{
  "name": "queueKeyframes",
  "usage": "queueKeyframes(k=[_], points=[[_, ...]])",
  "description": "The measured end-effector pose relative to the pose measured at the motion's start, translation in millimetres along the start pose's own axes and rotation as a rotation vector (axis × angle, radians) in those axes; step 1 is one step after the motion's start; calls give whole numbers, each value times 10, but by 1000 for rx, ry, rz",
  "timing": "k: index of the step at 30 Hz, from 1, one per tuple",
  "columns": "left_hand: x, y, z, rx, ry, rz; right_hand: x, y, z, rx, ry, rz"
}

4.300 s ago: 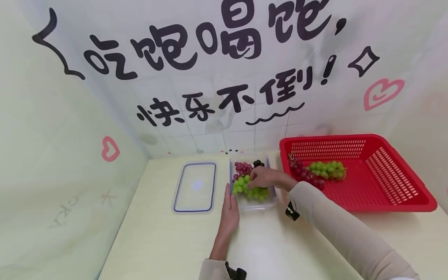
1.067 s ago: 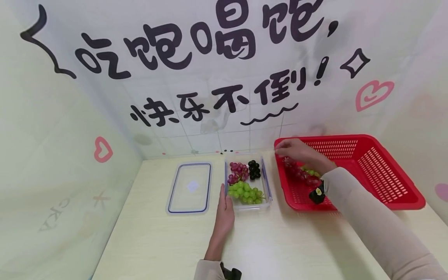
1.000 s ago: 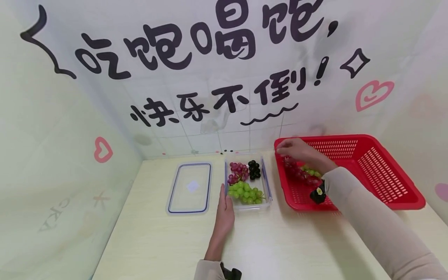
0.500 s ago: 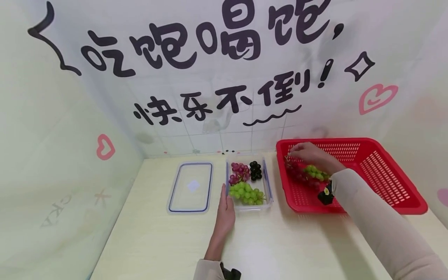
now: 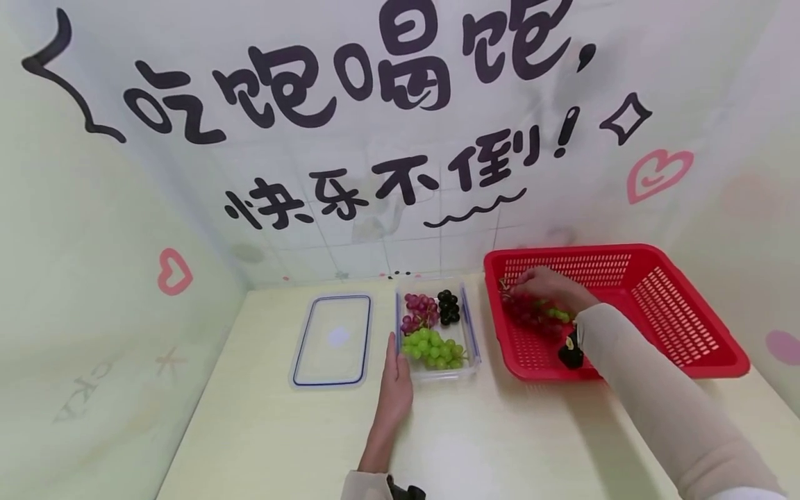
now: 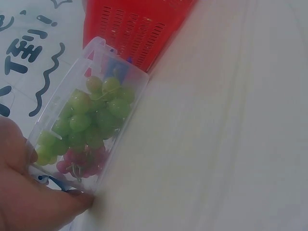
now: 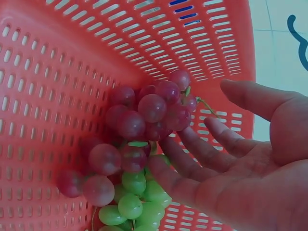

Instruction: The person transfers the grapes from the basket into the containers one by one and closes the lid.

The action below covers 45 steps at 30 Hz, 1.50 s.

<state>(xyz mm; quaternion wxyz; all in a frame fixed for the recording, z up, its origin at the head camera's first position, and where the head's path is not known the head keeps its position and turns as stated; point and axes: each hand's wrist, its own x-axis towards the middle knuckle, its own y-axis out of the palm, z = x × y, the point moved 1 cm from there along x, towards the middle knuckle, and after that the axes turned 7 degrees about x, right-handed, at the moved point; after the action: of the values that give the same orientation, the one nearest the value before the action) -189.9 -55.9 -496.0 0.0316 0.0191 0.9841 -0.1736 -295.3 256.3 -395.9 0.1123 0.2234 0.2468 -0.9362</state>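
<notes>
Right grip (image 7: pixel 240 178) at red grapes (image 7: pixel 152 108), basket (image 7: pixel 53 115) around

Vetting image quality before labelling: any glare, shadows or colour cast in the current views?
Head: pale glare on the table near the bottom edge, a small bright reflection on the lid, a soft shadow beside the right sleeve; left wrist: hazy and low-contrast, green grapes muted; right wrist: cool blue-green cast, basket looking pinkish, red grapes reasonably sharp.
</notes>
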Motion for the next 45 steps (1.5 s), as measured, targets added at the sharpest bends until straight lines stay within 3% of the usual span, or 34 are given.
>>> queueKeyframes(k=[6,14,21,40,45], points=[[5,-24,-21,-4,37,-3,8,-11,53,14,56,4],[22,-32,-24,-2,25,-8,79,-2,51,-39,24,55],[28,-26,-8,5,27,-6,101,14,6,7,54,101],[-18,-15,3,0,28,-5,163,146,-143,30,105,73],[-19,-7,20,-2,29,-6,178,166,-159,-20,62,56]])
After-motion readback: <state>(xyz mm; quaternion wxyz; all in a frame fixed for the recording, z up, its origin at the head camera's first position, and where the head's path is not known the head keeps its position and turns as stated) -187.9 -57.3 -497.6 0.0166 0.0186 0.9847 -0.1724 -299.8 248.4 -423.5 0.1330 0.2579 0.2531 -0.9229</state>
